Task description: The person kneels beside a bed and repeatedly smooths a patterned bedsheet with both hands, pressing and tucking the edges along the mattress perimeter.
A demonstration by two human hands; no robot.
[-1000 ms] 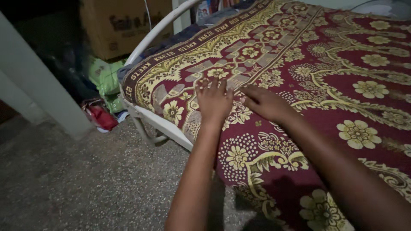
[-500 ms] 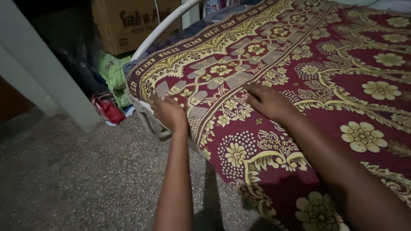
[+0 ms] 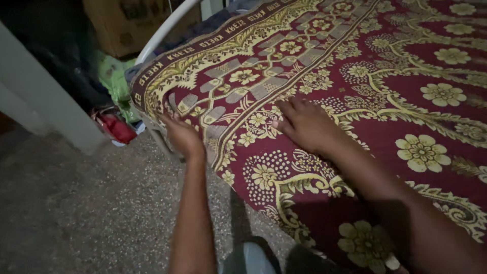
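A maroon bedcover (image 3: 406,96) with yellow floral patterns is spread over a bed. My right hand (image 3: 304,124) lies flat on top of it, fingers slightly apart, pressing the cloth. My left hand (image 3: 181,134) is at the bed's near corner, against the hanging edge of the bedcover; its fingers curl at the cloth, and whether they pinch it is hard to tell. Both forearms reach in from the bottom of the view.
A white metal bed frame (image 3: 162,30) curves around the bed's end. A cardboard box (image 3: 127,25), a green bag (image 3: 114,81) and a red item (image 3: 116,127) lie on the floor beyond it. A pale wall post (image 3: 45,101) stands at left. Speckled floor (image 3: 86,203) lies below.
My left hand slid from the top of the bedcover leftward and down to the bed's corner edge. My right hand stayed pressed on the cloth. The view shifted slightly.
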